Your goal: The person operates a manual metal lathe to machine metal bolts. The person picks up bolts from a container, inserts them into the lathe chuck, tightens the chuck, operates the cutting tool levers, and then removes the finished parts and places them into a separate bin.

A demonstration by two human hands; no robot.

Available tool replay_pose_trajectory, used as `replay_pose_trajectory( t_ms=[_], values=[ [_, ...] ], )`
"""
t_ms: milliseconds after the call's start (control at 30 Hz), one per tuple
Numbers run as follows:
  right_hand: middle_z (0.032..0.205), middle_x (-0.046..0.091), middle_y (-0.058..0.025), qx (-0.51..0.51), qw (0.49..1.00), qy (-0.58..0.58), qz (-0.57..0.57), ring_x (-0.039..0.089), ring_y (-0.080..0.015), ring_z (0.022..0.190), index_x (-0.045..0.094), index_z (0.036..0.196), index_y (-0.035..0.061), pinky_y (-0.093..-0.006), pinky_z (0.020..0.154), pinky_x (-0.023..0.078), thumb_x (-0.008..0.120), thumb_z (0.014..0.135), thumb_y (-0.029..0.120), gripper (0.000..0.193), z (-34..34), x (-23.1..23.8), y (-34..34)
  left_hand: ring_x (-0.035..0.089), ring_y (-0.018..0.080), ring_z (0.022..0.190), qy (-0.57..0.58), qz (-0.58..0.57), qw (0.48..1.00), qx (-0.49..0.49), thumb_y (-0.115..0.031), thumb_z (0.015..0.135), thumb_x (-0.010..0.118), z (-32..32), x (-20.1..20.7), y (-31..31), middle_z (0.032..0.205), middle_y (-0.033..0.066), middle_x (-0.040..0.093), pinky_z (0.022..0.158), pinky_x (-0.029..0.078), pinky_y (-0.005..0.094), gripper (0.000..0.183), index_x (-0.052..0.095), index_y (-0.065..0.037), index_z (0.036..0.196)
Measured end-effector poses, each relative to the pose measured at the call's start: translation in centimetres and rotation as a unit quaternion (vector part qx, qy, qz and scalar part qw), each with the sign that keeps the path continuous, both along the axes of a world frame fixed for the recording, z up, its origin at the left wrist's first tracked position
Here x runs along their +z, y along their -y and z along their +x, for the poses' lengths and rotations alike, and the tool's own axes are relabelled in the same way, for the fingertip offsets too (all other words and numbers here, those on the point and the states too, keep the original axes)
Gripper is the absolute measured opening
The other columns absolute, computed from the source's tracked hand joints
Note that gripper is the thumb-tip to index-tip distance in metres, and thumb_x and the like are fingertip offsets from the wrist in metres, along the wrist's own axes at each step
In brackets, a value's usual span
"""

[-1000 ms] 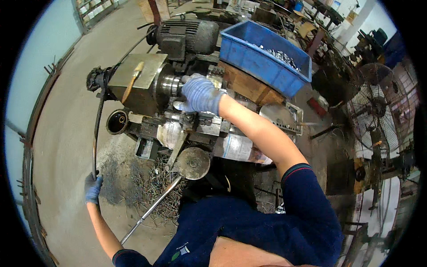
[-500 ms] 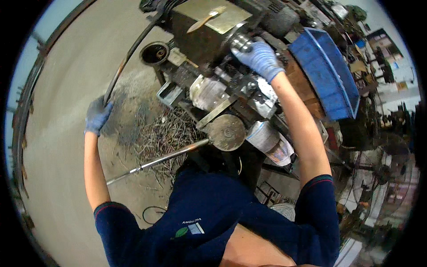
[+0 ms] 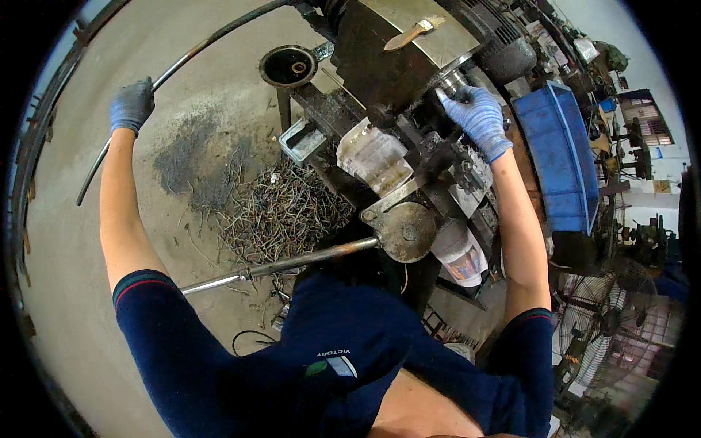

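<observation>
My left hand, in a blue-grey work glove, is wrapped around a long bent metal lever at the far left. The lever runs up to a dark, oily machine, and its lower end sticks out past my hand. My right hand, gloved in light blue, is closed at a shiny round metal spindle on the machine's right side. Its fingertips are partly hidden, so what they pinch does not show. A wooden-handled paint brush lies on the machine's flat top plate.
Metal shavings lie heaped on the floor. A steel bar sticks out leftward from a round disc close to my body. Right of the machine are a blue bin and a standing fan. A round cup sits left of it.
My left hand has swung the lever outward, up and to the left. My right hand stays at the spindle. The whole view has shifted, with the machine now farther right.
</observation>
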State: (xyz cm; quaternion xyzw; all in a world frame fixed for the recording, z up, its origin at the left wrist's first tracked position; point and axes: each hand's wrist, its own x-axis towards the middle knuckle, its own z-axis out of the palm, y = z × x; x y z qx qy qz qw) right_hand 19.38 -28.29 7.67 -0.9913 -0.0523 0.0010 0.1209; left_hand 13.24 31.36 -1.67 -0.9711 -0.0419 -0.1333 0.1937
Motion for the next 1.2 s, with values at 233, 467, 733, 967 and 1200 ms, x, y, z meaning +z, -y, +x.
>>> replay_pose_trajectory(
  t_ms=[233,467,733,967,1200],
  values=[
    [0.123,0.051,-0.0226,0.092,0.98,0.138,0.105,0.061,-0.03,0.094,0.069,0.085,0.0068,-0.0331,0.082,0.048,0.071,0.07,0.038,0.034,-3.9,2.0,2.4,0.062,0.0312,0.086,0.152,-0.294,0.944,-0.007,-0.029,0.083,0.055,-0.1,-1.1,6.0,0.092,0.0155,0.065,0.074,0.048,0.0398,0.031,0.063,-0.008,0.103],
    [0.11,0.059,-0.0226,0.042,0.955,0.268,0.122,0.063,-0.0297,0.093,0.065,0.072,0.0013,-0.0315,0.075,0.051,0.074,0.069,0.021,0.022,-13.2,4.6,10.6,0.06,0.0285,0.098,-0.061,-0.582,0.806,-0.091,-0.037,0.083,0.056,1.8,-15.3,20.1,0.102,0.0185,0.064,0.085,0.045,0.036,0.047,0.057,-0.004,0.117],
    [0.092,0.064,-0.0165,-0.183,0.967,0.138,0.108,0.062,-0.0214,0.077,0.066,0.078,0.0007,-0.031,0.066,0.048,0.071,0.072,0.023,0.023,-24.3,-0.1,25.6,0.062,0.033,0.085,-0.292,-0.053,0.932,-0.209,-0.025,0.076,0.053,6.8,-16.0,26.5,0.093,0.0141,0.065,0.071,0.05,0.0411,0.027,0.063,-0.012,0.098],
    [0.125,0.05,-0.0194,-0.302,0.944,0.074,-0.111,0.051,-0.0345,0.111,0.049,0.123,0.0034,-0.039,0.094,0.041,0.067,0.071,0.039,0.065,-29.6,-5.8,40.4,0.06,0.0334,0.09,-0.307,-0.212,0.906,-0.2,-0.033,0.077,0.057,4.1,-12.1,27.7,0.095,0.019,0.063,0.077,0.049,0.042,0.032,0.066,-0.011,0.097],
    [0.127,0.049,-0.0143,-0.377,0.891,-0.085,-0.238,0.043,-0.031,0.119,0.046,0.126,0.01,-0.0403,0.101,0.033,0.064,0.07,0.04,0.066,-29.6,-10.4,46.9,0.062,0.0303,0.093,-0.368,-0.366,0.831,-0.198,-0.034,0.079,0.062,-3.1,-6.8,25.6,0.103,0.0172,0.063,0.082,0.048,0.038,0.041,0.062,-0.006,0.109]
  ],
)
